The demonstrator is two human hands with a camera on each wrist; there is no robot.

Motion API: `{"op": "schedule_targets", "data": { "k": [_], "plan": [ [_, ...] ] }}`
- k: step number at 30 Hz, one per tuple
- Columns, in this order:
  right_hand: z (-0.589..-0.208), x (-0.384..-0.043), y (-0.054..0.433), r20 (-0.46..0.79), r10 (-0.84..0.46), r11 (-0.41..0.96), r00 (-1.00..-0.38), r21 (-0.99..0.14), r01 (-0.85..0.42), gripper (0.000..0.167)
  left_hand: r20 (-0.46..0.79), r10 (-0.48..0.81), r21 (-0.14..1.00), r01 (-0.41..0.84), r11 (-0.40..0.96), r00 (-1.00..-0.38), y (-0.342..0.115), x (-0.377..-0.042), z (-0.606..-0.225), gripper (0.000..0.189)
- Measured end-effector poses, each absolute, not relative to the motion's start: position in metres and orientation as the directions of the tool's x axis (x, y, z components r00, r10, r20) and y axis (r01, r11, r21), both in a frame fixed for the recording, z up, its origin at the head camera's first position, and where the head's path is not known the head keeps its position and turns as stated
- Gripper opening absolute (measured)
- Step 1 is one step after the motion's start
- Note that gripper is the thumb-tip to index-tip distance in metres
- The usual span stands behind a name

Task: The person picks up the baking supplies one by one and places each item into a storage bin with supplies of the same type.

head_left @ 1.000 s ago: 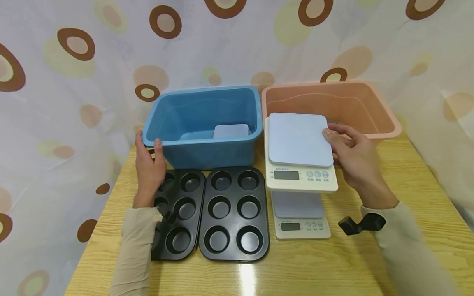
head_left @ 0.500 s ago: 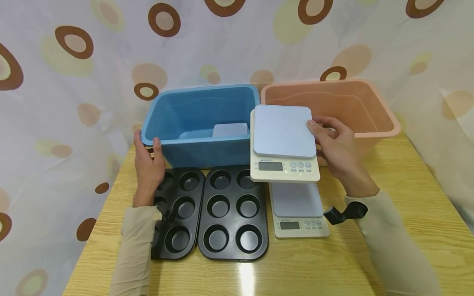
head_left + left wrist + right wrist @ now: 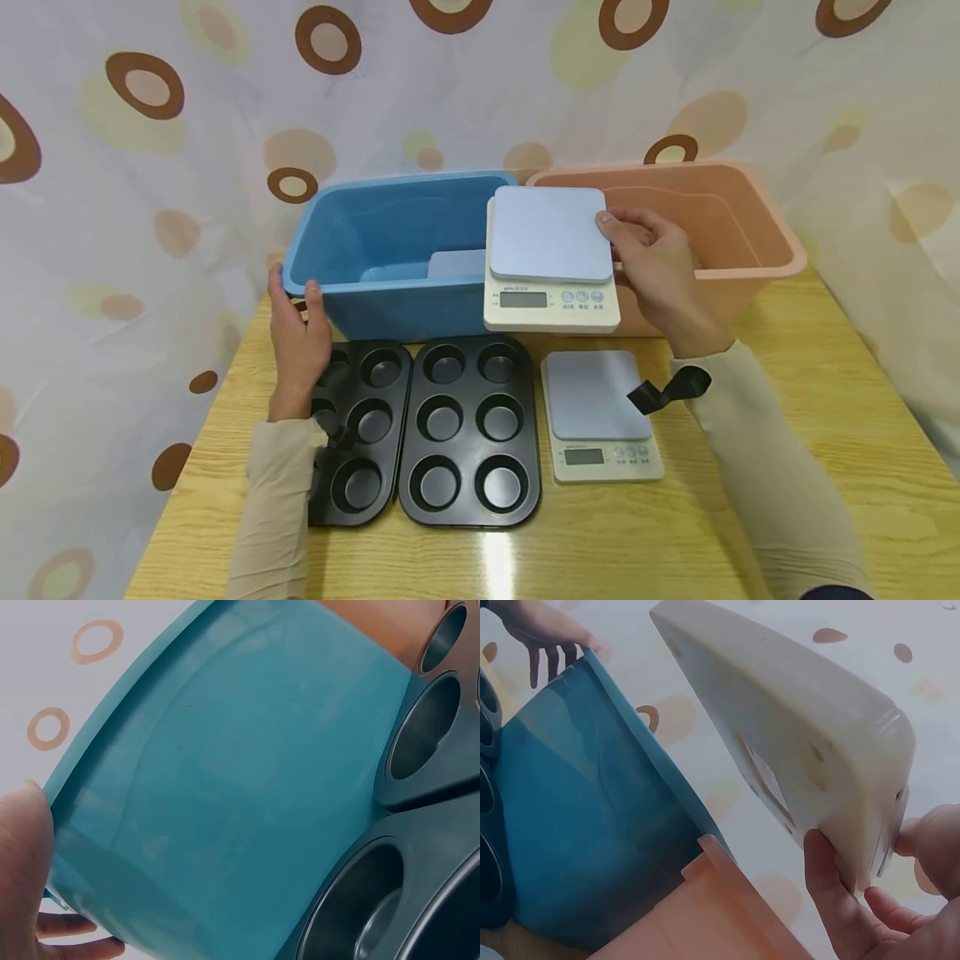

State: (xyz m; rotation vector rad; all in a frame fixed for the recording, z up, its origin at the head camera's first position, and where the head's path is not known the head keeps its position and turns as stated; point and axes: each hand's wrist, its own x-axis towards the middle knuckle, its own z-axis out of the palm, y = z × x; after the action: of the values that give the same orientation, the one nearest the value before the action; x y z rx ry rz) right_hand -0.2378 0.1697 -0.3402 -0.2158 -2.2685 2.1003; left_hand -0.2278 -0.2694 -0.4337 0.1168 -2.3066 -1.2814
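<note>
My right hand (image 3: pixel 660 271) pinches a white digital kitchen scale (image 3: pixel 547 304) by its right edge, thumb on top and fingers beneath. Raised in front of the tubs, the scale covers the blue tub's front right corner. The right wrist view shows the underside of this scale (image 3: pixel 817 761). At the left front corner of the blue tub (image 3: pixel 405 312), my left hand (image 3: pixel 298 354) rests against the rim with fingers spread and fairly straight. Inside that tub lies another white, flat-topped object (image 3: pixel 456 263), partly hidden. A second kitchen scale (image 3: pixel 597 396) lies on the table below my right wrist.
A pink tub (image 3: pixel 750 273) stands right of the blue one. Two black muffin tins, the left one (image 3: pixel 397 392) and the right one (image 3: pixel 470 433), lie side by side before the blue tub. My left forearm covers part of the left tin. A patterned cloth (image 3: pixel 450 92) hangs behind.
My right hand has carried the kitchen scale leftward and up, from above the second scale to before the blue tub's right end. My left hand stays at the tub's corner.
</note>
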Motion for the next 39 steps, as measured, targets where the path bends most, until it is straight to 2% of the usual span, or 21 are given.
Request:
{"op": "schedule_targets", "data": {
  "k": [4,9,25,33,39],
  "plan": [
    [-0.339,-0.247,0.161,-0.034,0.125,0.115,-0.992,-0.992,0.049,0.061,0.376,-0.31,0.822,0.161,0.546,-0.873,-0.272,-0.227,-0.434,0.071],
    [-0.338,-0.253,0.155,-0.024,0.109,0.099,-0.994,-0.994,0.035,0.058,0.387,-0.299,0.818,0.175,0.549,-0.872,-0.273,-0.227,-0.434,0.07],
    [-0.334,-0.265,0.143,-0.087,0.122,0.212,-0.989,-0.971,0.112,0.06,0.374,-0.298,0.825,0.168,0.54,-0.878,-0.273,-0.226,-0.438,0.071],
    [-0.336,-0.27,0.131,-0.131,0.105,0.181,-0.986,-0.972,0.149,0.06,0.385,-0.302,0.826,0.18,0.533,-0.872,-0.271,-0.228,-0.44,0.07],
    [-0.332,-0.282,0.123,-0.146,0.089,0.1,-0.985,-0.983,0.155,0.057,0.387,-0.304,0.828,0.182,0.531,-0.871,-0.27,-0.228,-0.439,0.069]
  ]
}}
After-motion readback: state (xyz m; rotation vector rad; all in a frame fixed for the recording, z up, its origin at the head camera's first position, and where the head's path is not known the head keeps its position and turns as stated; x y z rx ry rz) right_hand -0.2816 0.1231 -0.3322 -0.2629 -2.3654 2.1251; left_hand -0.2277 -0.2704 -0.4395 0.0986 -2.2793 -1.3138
